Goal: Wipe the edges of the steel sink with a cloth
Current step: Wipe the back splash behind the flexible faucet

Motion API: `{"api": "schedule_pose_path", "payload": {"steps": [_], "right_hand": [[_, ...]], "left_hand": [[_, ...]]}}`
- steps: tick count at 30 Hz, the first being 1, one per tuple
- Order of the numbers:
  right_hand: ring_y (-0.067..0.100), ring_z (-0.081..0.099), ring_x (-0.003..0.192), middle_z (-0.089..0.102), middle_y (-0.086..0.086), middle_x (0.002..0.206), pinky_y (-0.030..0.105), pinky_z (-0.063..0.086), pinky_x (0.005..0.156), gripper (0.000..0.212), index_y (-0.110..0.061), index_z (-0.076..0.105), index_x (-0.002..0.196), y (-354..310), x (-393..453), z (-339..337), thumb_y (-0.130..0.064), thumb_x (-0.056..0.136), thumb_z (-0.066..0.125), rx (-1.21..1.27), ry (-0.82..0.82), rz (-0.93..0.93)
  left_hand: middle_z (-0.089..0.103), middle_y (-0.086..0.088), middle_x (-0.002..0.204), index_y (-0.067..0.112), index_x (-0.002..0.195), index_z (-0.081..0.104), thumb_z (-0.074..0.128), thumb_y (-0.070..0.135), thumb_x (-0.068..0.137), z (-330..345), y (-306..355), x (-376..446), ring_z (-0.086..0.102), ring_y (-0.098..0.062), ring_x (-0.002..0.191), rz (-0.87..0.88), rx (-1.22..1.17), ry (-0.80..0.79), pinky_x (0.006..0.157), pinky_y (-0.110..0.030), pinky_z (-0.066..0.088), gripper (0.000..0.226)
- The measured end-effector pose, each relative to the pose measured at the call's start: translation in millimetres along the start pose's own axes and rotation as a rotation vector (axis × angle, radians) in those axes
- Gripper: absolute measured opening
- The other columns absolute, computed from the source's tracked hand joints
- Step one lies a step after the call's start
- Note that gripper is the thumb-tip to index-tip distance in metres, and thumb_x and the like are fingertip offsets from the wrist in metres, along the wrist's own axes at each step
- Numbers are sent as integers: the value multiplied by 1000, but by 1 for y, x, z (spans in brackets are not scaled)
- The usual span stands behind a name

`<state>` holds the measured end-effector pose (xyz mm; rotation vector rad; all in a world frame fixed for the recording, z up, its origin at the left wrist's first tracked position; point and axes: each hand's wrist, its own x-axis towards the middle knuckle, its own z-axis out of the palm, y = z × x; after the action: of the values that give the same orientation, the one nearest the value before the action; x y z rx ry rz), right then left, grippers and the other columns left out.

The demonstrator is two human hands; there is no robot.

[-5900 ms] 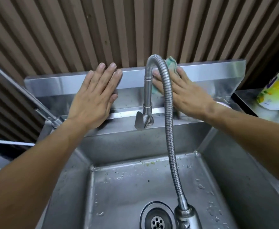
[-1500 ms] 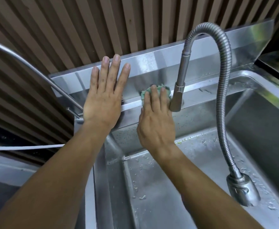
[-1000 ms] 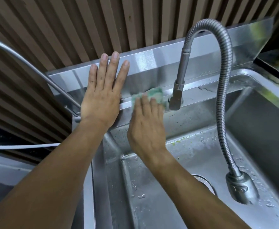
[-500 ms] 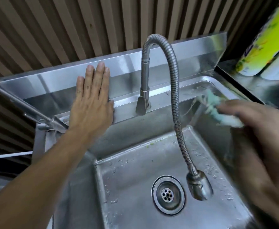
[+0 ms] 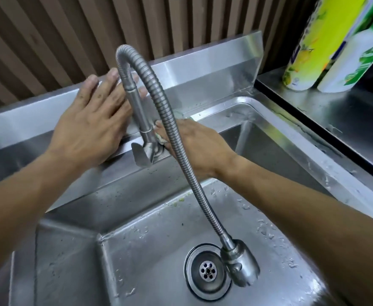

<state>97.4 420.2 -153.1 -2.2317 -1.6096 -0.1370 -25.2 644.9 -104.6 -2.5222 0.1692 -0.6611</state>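
**Back ledge in progress, other rims outstanding**

Head view: the left hand lay flat, fingers straight, braced on the backsplash. The right hand pressed the cloth onto the sink's back ledge beside the faucet base; only a scrap of cloth showed, so whether fingers curled around it could not be told. Droplets remained on the right rim, so that rim probably stayed unwiped. Front and left edges were out of frame: 2 unassessed.

Two printed packs, perhaps paper rolls, on counter.
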Motion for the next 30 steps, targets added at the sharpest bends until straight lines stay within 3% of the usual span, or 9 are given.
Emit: {"api": "schedule_pose_path", "payload": {"steps": [3, 6, 13, 15, 17, 19, 23, 27, 30], "right_hand": [[20, 37, 151, 46, -2, 159, 45, 17, 127, 49, -23, 49, 152, -3, 0, 2, -28, 105, 34, -20, -13, 132], [21, 41, 146, 54, -9, 152, 46, 30, 118, 56, -27, 58, 142, -13, 2, 10, -29, 98, 23, -21, 81, 267], [28, 59, 120, 72, -3, 116, 50, 47, 102, 23, -14, 72, 105, -3, 13, 11, -7, 96, 52, 151, 479, 619], [33, 57, 118, 69, 4, 113, 52, 46, 103, 21, -10, 68, 103, -7, 16, 13, -8, 97, 48, 95, 465, 674], [32, 51, 126, 62, 10, 130, 54, 38, 113, 38, -9, 63, 120, -26, 18, 18, -21, 97, 35, 116, 346, 645], [32, 44, 140, 52, 11, 150, 54, 27, 121, 55, -11, 55, 140, -36, 10, 22, -28, 96, 28, 148, 196, 457], [26, 41, 148, 49, 3, 157, 42, 26, 125, 50, -16, 53, 149, 17, -11, 2, -26, 101, 44, 87, 73, 205], [25, 42, 147, 52, 2, 155, 42, 29, 125, 53, -17, 54, 148, 41, -18, -8, -28, 99, 39, 51, 129, 369], [29, 42, 147, 52, 7, 155, 42, 25, 125, 50, -12, 53, 148, 35, -13, -5, -21, 100, 45, 24, 215, 523]], "left_hand": [[22, -18, 169, 9, 164, 21, 36, 22, 109, 3, -2, -2, 20, -40, 157, 19, 57, 52, 127, -55, 15, 58], [25, -17, 168, 8, 163, 24, 40, 21, 109, 7, -2, -4, 23, -38, 156, 30, 73, 92, 126, -55, 22, 58], [30, -15, 167, 10, 162, 27, 47, 19, 105, 11, -1, -4, 31, -37, 153, 21, 97, 190, 121, -55, 32, 62], [30, -15, 167, 9, 162, 27, 47, 20, 105, 11, 2, -3, 30, -38, 153, 13, 118, 191, 122, -56, 31, 61], [33, -16, 166, 8, 162, 29, 47, 23, 106, 11, 4, -2, 30, -39, 153, -2, 124, 178, 122, -56, 30, 61], [40, -17, 162, 7, 159, 36, 49, 27, 105, 10, 7, 1, 33, -40, 152, -26, 129, 175, 122, -55, 30, 59], [52, -14, 150, 16, 157, 39, 39, 36, 106, 1, 6, 18, 43, -39, 139, -74, 85, 112, 110, -47, 25, 54], [42, -17, 152, 15, 160, 30, 33, 38, 107, 5, -17, 37, 42, -45, 141, 107, -46, -56, 113, -59, 35, 57], [34, -16, 164, 8, 162, 28, 34, 31, 108, 4, -20, 47, 29, -41, 153, 220, -21, -11, 115, -59, 36, 58]]}}
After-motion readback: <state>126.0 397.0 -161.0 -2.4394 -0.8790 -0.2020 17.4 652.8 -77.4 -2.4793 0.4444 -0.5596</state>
